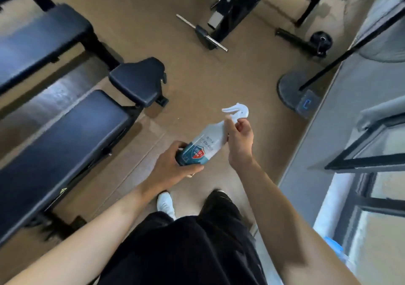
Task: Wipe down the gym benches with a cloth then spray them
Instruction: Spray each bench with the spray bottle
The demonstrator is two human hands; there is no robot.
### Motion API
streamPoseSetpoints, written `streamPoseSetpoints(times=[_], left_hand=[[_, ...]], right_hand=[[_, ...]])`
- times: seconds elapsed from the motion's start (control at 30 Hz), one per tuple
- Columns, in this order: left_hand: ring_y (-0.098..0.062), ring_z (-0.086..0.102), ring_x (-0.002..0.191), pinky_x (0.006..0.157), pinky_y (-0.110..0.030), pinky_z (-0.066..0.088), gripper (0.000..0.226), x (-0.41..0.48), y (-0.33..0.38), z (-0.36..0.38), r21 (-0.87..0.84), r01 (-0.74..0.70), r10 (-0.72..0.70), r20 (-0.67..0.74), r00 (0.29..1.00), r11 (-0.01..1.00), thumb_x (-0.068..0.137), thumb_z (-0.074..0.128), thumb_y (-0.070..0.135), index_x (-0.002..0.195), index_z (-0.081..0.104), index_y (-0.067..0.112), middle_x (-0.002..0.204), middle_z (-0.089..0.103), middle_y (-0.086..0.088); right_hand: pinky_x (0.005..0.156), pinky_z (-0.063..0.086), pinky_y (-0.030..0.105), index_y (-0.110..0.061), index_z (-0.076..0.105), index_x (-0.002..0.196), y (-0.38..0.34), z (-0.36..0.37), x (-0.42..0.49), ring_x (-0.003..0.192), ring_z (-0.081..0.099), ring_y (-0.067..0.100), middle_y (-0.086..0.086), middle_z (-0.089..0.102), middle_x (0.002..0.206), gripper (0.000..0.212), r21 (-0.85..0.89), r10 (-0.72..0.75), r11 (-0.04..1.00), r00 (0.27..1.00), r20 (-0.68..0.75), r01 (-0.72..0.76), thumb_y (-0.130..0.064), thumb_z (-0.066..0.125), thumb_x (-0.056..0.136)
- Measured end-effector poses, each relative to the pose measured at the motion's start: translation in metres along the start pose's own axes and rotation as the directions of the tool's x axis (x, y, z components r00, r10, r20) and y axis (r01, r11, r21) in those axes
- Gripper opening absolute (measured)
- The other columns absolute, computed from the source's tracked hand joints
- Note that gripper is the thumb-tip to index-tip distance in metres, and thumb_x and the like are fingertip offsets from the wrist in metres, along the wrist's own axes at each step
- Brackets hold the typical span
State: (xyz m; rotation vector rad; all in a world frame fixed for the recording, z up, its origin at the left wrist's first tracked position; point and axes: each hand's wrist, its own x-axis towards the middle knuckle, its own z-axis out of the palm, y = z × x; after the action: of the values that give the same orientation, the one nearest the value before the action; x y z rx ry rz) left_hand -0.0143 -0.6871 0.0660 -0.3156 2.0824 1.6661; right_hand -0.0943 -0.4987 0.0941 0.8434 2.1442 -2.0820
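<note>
Closest to us: black trousers [186, 252] and one white shoe [166, 203] on the tan floor [197, 76]. We're standing w/ both arms out front. Our left hand [175, 164] is wrapped round the bottom of a white translucent plastic spray bottle w/ a teal label [210, 140]. Our right hand [240, 140] has its fingers curled at the neck, just under the white trigger head [236, 110]. The spray bottle sits tilted in mid-air between the hands, nozzle end away from us, not aimed at any pad. No mist shows, and we can't tell if a finger is on the trigger itself.

On our left a long black padded bench [65, 138] runs alongside, w/ a short black seat pad [138, 78] at its far end. A second black padded bench [41, 41] lies beyond, apart from the first. The pads have a sheen, but w/ the blur we can't say if that's wet or just light.

No cloth in view, so we judge the wipe stage prob. done and the spraying not yet begun, w/ every bench left to do.

Farther off: a steel bar [201, 32] by a black machine frame [236, 4], and a dark round stand base [289, 89] at right.
</note>
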Motion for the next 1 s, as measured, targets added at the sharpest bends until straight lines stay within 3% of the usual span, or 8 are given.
streamPoseSetpoints(times=[0.13, 0.27, 0.37, 0.43, 0.5, 0.63, 0.8, 1.0], left_hand=[[-0.013, 0.076, 0.09, 0.086, -0.044, 0.063, 0.06, 0.028, 0.005, -0.011, -0.147, 0.109, -0.121, -0.074, 0.99, 0.983, 0.06, 0.091, 0.048, 0.111, 0.064, 0.03, 0.098, 0.078, 0.008], [-0.016, 0.074, 0.078, 0.073, -0.039, 0.061, 0.043, 0.064, 0.022, -0.018, -0.229, 0.145, -0.19, -0.187, 0.964, 0.963, 0.075, 0.091, 0.035, 0.104, 0.061, 0.024, 0.089, 0.078, 0.008], [-0.022, 0.076, 0.08, 0.064, -0.038, 0.058, 0.055, 0.098, 0.044, -0.024, -0.352, 0.191, -0.29, -0.253, 0.923, 0.916, 0.07, 0.094, 0.042, 0.106, 0.058, 0.02, 0.092, 0.079, 0.002], [-0.023, 0.076, 0.089, 0.064, -0.033, 0.058, 0.057, 0.121, 0.06, -0.028, -0.424, 0.208, -0.35, -0.292, 0.89, 0.881, 0.068, 0.092, 0.048, 0.105, 0.058, 0.02, 0.097, 0.078, 0.001], [-0.021, 0.076, 0.09, 0.065, -0.03, 0.059, 0.049, 0.143, 0.072, -0.033, -0.486, 0.193, -0.389, -0.345, 0.854, 0.853, 0.075, 0.091, 0.038, 0.105, 0.058, 0.018, 0.101, 0.077, -0.003], [-0.016, 0.077, 0.087, 0.07, -0.028, 0.06, 0.049, 0.18, 0.087, -0.047, -0.557, 0.184, -0.449, -0.387, 0.806, 0.81, 0.079, 0.088, 0.037, 0.11, 0.057, 0.016, 0.106, 0.075, -0.004], [-0.009, 0.076, 0.078, 0.064, -0.021, 0.057, 0.046, 0.211, 0.096, -0.061, -0.672, 0.17, -0.514, -0.354, 0.781, 0.721, 0.083, 0.085, 0.031, 0.114, 0.057, 0.012, 0.106, 0.074, -0.007], [-0.011, 0.077, 0.077, 0.063, -0.023, 0.059, 0.046, 0.222, 0.081, -0.085, -0.743, 0.15, -0.515, -0.289, 0.807, 0.652, 0.084, 0.085, 0.031, 0.117, 0.057, 0.016, 0.111, 0.073, -0.009]], right_hand=[[0.078, 0.057, 0.045, -0.021, 0.063, 0.086, -0.007, 0.056, 0.046, 0.078, 0.064, 0.018, 0.005, 0.065, 0.084, 0.023, -0.072, 0.098, 0.994, 0.971, 0.217, -0.085, -0.035, 0.077, 0.074], [0.082, 0.059, 0.058, -0.013, 0.06, 0.1, -0.022, 0.113, 0.103, 0.086, 0.07, 0.034, 0.027, 0.071, 0.106, 0.041, -0.142, 0.212, 0.976, 0.872, 0.44, -0.166, -0.031, 0.08, 0.069], [0.083, 0.059, 0.056, -0.015, 0.06, 0.099, -0.035, 0.158, 0.15, 0.085, 0.07, 0.035, 0.027, 0.071, 0.103, 0.017, -0.215, 0.246, 0.965, 0.789, 0.564, -0.147, -0.024, 0.072, 0.09], [0.084, 0.06, 0.055, -0.017, 0.064, 0.097, -0.043, 0.186, 0.181, 0.084, 0.071, 0.034, 0.016, 0.072, 0.092, 0.016, -0.296, 0.285, 0.947, 0.754, 0.592, -0.125, -0.029, 0.072, 0.09], [0.085, 0.06, 0.052, -0.015, 0.066, 0.098, -0.05, 0.216, 0.208, 0.083, 0.072, 0.031, 0.008, 0.071, 0.09, 0.022, -0.354, 0.31, 0.931, 0.708, 0.635, -0.09, -0.035, 0.07, 0.09], [0.079, 0.058, 0.038, -0.014, 0.057, 0.108, -0.064, 0.264, 0.238, 0.074, 0.072, 0.017, 0.005, 0.067, 0.096, 0.01, -0.384, 0.371, 0.916, 0.606, 0.704, -0.115, -0.02, 0.059, 0.101], [0.087, 0.06, 0.051, -0.015, 0.058, 0.113, -0.068, 0.297, 0.26, 0.092, 0.076, 0.032, 0.009, 0.067, 0.105, 0.029, -0.515, 0.456, 0.854, 0.581, 0.674, -0.074, -0.027, 0.07, 0.089], [0.071, 0.058, 0.04, -0.015, 0.053, 0.096, -0.064, 0.323, 0.257, 0.073, 0.068, 0.023, 0.009, 0.062, 0.091, 0.007, -0.556, 0.499, 0.823, 0.614, 0.612, -0.116, -0.015, 0.058, 0.1]])
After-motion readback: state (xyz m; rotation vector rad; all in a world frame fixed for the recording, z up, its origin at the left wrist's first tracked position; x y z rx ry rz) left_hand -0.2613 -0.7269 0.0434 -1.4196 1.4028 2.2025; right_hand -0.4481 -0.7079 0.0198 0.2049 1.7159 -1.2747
